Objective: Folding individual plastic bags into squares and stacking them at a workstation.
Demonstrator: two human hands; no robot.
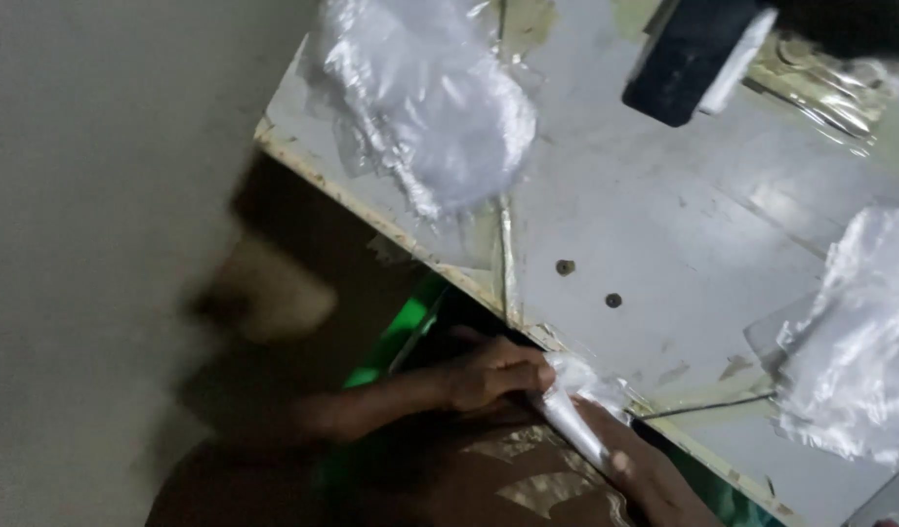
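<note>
My left hand [493, 374] pinches the top of a small clear plastic bag [578, 400] at the near edge of a worn grey table [664, 224]. My right hand [630, 466] grips the lower, twisted end of the same bag from below. The bag is stretched between the two hands, just off the table's edge. My lap in a brown patterned garment lies beneath.
A crumpled clear plastic sheet [430, 98] lies at the table's far left corner. More clear plastic [855, 342] is piled at the right. A dark block with a white side [694, 54] sits at the top. Something green [401, 337] shows under the table edge.
</note>
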